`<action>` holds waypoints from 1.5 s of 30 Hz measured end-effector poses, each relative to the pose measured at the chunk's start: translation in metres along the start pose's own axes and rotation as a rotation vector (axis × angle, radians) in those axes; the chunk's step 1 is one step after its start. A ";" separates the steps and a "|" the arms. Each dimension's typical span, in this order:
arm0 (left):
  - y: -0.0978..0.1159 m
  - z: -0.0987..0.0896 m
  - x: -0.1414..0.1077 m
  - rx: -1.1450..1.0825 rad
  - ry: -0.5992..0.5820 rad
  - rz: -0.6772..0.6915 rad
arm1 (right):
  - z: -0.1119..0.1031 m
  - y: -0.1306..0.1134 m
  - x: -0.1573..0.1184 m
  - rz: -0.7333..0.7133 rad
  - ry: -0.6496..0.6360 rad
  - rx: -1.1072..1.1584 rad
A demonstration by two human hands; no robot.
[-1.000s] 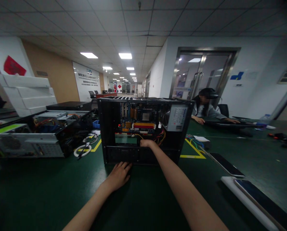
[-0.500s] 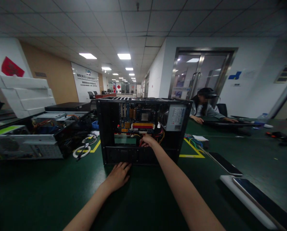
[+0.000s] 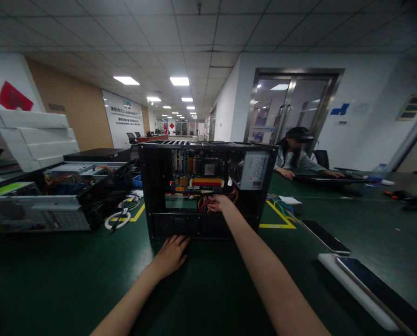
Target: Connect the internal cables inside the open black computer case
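Observation:
A black computer case [image 3: 146, 186] stands on the green table with its open side toward me. Inside it are a motherboard [image 3: 180, 168], red and yellow memory slots [image 3: 208, 182] and, at the upper right, a silver power supply [image 3: 255, 170]. My right hand [image 3: 218, 203] reaches into the case below the board, its fingers closed at a bundle of coloured cables [image 3: 203, 204]; the fingertips are partly lost among the wires. Flat on the table lies my left hand [image 3: 173, 254], fingers spread, their tips at the bottom edge of the case.
Another opened computer case [image 3: 54, 210] lies at left, with a coiled white cable [image 3: 118, 220] beside it. To the right are coloured wires [image 3: 281, 209], yellow tape [image 3: 278, 226] and dark-faced slabs [image 3: 325, 236]. A person [image 3: 295, 154] sits at the far right side.
My right hand has shifted slightly right and its fingers have moved, so more of the cable bundle shows to its left. My left hand stays put; the view has shifted slightly.

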State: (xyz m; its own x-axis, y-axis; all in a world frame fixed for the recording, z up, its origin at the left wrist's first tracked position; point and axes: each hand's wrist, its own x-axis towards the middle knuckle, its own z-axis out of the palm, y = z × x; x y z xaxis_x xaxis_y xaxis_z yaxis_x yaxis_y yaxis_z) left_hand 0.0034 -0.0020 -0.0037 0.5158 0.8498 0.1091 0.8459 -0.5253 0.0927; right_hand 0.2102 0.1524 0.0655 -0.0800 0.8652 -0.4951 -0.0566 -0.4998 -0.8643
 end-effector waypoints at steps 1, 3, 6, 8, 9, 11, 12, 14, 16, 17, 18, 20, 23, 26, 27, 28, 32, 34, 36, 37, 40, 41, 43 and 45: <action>0.000 0.000 0.000 -0.003 0.001 0.000 | 0.000 0.000 0.001 0.009 -0.003 0.032; 0.000 0.000 -0.001 -0.006 0.004 0.005 | -0.001 0.000 0.003 0.022 -0.001 0.085; 0.001 -0.002 -0.001 -0.005 0.004 0.006 | -0.002 0.000 0.005 0.029 0.009 0.116; 0.002 -0.004 -0.002 -0.006 0.000 0.007 | -0.002 -0.001 0.006 0.025 0.009 0.106; 0.003 -0.005 -0.002 -0.008 0.000 0.010 | -0.002 -0.001 0.006 0.022 0.005 0.100; 0.004 -0.007 -0.002 -0.010 -0.003 0.011 | -0.003 -0.001 0.006 0.021 -0.005 0.099; 0.005 -0.008 -0.002 -0.010 -0.005 0.010 | -0.003 -0.002 0.006 0.022 -0.007 0.108; 0.005 -0.008 -0.002 -0.005 -0.006 0.006 | -0.004 -0.002 0.008 0.028 -0.005 0.142; 0.005 -0.007 -0.002 -0.001 -0.006 0.005 | -0.004 -0.002 0.010 0.040 0.001 0.183; 0.005 -0.007 -0.002 0.000 -0.003 0.005 | -0.004 -0.002 0.011 0.047 0.005 0.200; 0.004 -0.006 -0.002 0.000 -0.002 0.006 | -0.005 -0.002 0.012 0.052 0.008 0.216; 0.004 -0.006 -0.002 0.000 -0.001 0.009 | -0.005 -0.002 0.012 0.054 0.020 0.242; 0.004 -0.006 -0.002 0.003 -0.003 0.008 | -0.004 -0.002 0.011 0.053 0.035 0.274; 0.005 -0.007 -0.001 0.009 -0.010 0.008 | -0.003 -0.003 0.008 0.058 0.047 0.295; 0.005 -0.007 -0.001 0.013 -0.009 0.004 | -0.003 -0.003 0.008 0.052 0.050 0.306; 0.005 -0.007 -0.001 0.014 -0.008 0.007 | -0.003 -0.003 0.008 0.041 0.052 0.317; 0.004 -0.006 -0.001 0.010 -0.007 0.007 | -0.004 -0.004 0.013 0.005 0.040 0.334; 0.004 -0.006 -0.001 0.002 -0.008 0.010 | -0.005 -0.003 0.016 0.001 0.038 0.335; 0.004 -0.007 -0.001 -0.007 -0.009 0.011 | -0.006 -0.003 0.018 0.003 0.043 0.340; 0.004 -0.007 -0.001 -0.010 -0.010 0.010 | -0.006 -0.003 0.018 0.006 0.044 0.342; 0.004 -0.007 -0.002 -0.004 -0.013 0.006 | -0.005 -0.003 0.016 0.014 0.041 0.343; 0.004 -0.007 -0.002 0.001 -0.012 0.007 | -0.005 -0.003 0.015 0.016 0.041 0.342; 0.004 -0.006 -0.001 0.008 -0.006 0.009 | -0.004 -0.003 0.014 0.019 0.043 0.338; 0.004 -0.005 -0.001 0.012 -0.003 0.009 | -0.004 -0.003 0.012 0.022 0.044 0.331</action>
State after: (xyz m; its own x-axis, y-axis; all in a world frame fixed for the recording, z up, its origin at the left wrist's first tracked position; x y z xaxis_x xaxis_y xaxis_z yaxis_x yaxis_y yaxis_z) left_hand 0.0053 -0.0055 0.0018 0.5242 0.8449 0.1068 0.8426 -0.5327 0.0793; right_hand 0.2130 0.1648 0.0621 -0.0420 0.8514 -0.5229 -0.3758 -0.4984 -0.7813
